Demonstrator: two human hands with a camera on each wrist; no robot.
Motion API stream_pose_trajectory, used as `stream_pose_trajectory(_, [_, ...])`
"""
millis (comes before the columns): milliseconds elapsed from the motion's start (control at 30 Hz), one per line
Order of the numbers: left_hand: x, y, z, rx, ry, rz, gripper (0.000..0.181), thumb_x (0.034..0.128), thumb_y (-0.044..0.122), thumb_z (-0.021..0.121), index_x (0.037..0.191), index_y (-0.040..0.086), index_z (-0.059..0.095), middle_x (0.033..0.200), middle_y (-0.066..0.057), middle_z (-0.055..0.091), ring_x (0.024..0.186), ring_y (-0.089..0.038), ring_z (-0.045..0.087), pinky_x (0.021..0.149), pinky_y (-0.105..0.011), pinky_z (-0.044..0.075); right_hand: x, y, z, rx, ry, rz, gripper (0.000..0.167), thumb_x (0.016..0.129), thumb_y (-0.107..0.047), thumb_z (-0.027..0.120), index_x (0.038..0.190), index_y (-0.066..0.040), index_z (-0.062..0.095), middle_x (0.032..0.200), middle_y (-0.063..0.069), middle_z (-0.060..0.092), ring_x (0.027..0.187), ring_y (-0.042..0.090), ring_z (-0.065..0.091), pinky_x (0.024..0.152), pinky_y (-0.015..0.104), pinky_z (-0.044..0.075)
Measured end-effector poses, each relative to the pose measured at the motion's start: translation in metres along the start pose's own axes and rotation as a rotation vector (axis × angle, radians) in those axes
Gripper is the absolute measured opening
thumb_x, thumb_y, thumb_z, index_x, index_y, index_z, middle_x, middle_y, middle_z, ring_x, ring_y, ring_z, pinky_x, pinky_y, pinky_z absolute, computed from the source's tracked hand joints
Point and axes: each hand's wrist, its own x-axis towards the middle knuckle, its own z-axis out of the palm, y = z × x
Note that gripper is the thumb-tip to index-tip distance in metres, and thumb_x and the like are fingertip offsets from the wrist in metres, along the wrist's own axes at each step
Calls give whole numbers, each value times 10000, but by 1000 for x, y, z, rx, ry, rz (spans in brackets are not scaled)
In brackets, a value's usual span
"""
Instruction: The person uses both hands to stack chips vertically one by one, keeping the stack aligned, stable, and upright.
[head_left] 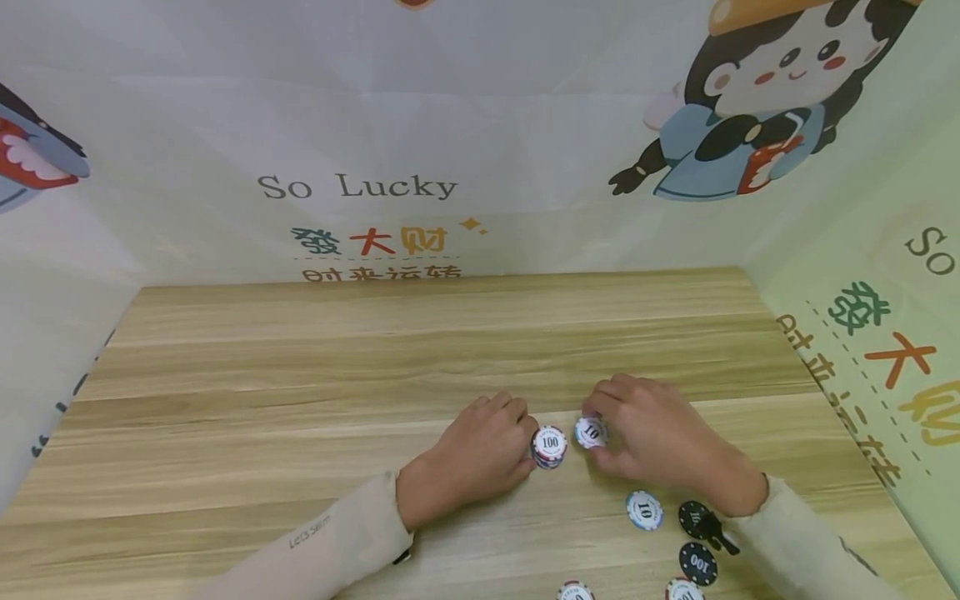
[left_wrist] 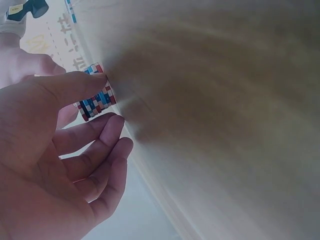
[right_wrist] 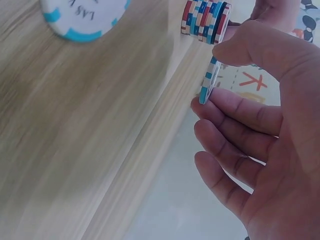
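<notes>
A short stack of poker chips (head_left: 551,445), topped by a white one marked 100, stands on the wooden table. My left hand (head_left: 478,450) holds the stack from its left side; in the left wrist view, the thumb crosses the stack's red, white and blue edges (left_wrist: 96,106) and the fingers curl on the other side. Just right of the stack, my right hand (head_left: 658,433) pinches a single white poker chip (head_left: 591,432) marked 10. The right wrist view shows this chip's blue-and-white edge (right_wrist: 206,89) between thumb and fingers, apart from the stack.
A blue-edged 10 chip (head_left: 644,510) lies below my right hand. Two black chips (head_left: 698,563) are near the right sleeve, one partly covered by a dark strap. More white chips (head_left: 575,592) show at the bottom edge. Printed cloth walls (head_left: 525,208) surround the table.
</notes>
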Motion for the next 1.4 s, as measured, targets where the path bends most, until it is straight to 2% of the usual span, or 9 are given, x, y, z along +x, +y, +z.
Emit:
stream_pose_trajectory(400, [0,-1,0,-10,-3,2,348,983,402,816,1092,71,797,1015,-42,699,939,-209,620,776,-335,532,7,-6,5,13,19,-15,341,805,-315,887,1055,-106,787,1019,11,743,894,182,688,748,365,607])
stream_pose_trajectory(767, [0,-1,1,-4,21,8,326,977,398,816,1053,82,785,972,-31,681,903,-203,609,739,-328,521,15,-11,11,41,55,-82,353,799,-331,880,1029,-86,772,987,10,736,863,171,676,723,352,602])
stream_pose_trajectory(1000, [0,-1,1,3,12,6,330,984,400,811,1055,78,785,990,-37,693,915,-206,615,741,-327,523,20,-14,14,36,65,-97,341,793,-327,869,1017,-91,767,977,3,731,852,165,665,708,352,595])
stream_pose_trajectory(1400, [0,-1,3,11,39,15,336,973,409,820,1042,83,779,962,-32,682,891,-205,612,724,-322,518,24,-20,17,14,69,-123,333,810,-328,855,1026,-88,772,996,11,741,870,171,673,726,346,601])
